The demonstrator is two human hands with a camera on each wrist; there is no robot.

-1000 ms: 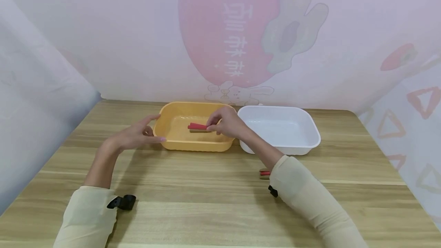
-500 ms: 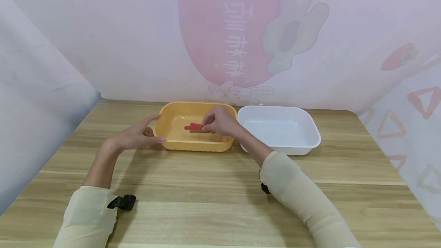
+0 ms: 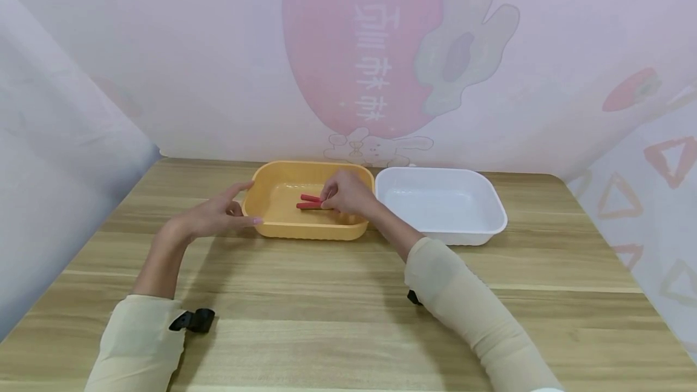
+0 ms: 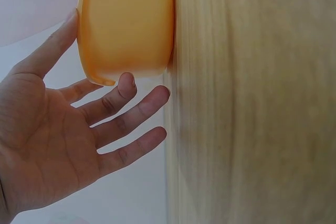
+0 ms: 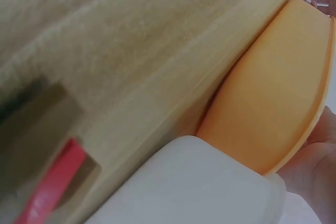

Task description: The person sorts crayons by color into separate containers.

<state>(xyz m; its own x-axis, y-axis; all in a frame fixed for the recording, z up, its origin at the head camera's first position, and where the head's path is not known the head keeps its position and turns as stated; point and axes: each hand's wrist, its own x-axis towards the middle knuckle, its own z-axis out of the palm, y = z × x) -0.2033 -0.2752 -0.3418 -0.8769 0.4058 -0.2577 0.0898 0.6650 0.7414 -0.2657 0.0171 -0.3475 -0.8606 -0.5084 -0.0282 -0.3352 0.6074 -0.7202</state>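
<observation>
My left hand (image 3: 212, 213) is at the left end of the yellow plastic basin (image 3: 310, 232), its thumb and a finger spread along the rim. In the left wrist view the thumb touches the rim of the basin (image 4: 128, 24), and the other fingers of the left hand (image 4: 52, 135) are loosely extended. Inside the basin, my right hand (image 3: 351, 193) pinches a red stick (image 3: 308, 205) with thumb and forefinger. Another red stick (image 3: 310, 198) shows just behind it, with a thin brown edge below. The basin's wall hides most of the right hand (image 5: 317, 163) in the right wrist view.
A white plastic basin (image 3: 441, 238) stands right beside the yellow one. In the right wrist view a red stick (image 5: 52, 182) and a dark brown piece (image 5: 39, 135) lie on the wooden table (image 3: 272, 307), hidden by the right sleeve (image 3: 457, 289) in the head view.
My right hand has shifted slightly left and then lowered; the red sticks have spread apart at an angle. The right sleeve now covers the sticks on the table. The left hand stays put.
</observation>
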